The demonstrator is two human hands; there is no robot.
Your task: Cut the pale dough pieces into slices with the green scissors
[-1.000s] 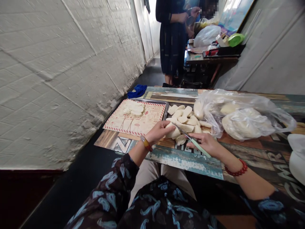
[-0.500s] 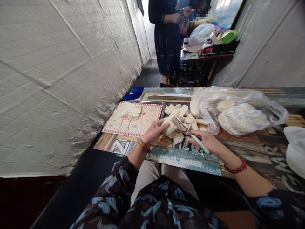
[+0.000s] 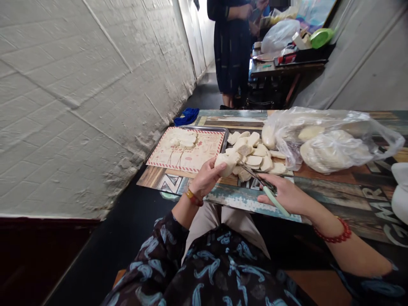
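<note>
My left hand (image 3: 206,175) is closed around a pale steamed bun (image 3: 225,164), thumb on its near side. A green-handled knife (image 3: 274,200) is gripped in my right hand (image 3: 283,191), its blade angled up and left towards the bun. The tip comes close to the bun's right side; whether it touches I cannot tell. Just beyond both hands lies a heap of cut bun slices (image 3: 254,160). To the left, a tray (image 3: 225,138) lined with red-and-white printed paper (image 3: 159,154) carries several slices (image 3: 183,138) near its far side.
On the right, a clear plastic bag (image 3: 366,123) holds whole buns. A blue cloth (image 3: 188,116) lies at the table's far left corner, beside the white wall (image 3: 95,106). A white object (image 3: 400,195) sits at the right edge. Beyond, a person in dark clothes (image 3: 232,55) stands by another table (image 3: 287,72).
The view has shifted, so the table appears slightly higher and further right. The knife has drawn back from over the bun to its lower right side. Both hands keep their holds.
</note>
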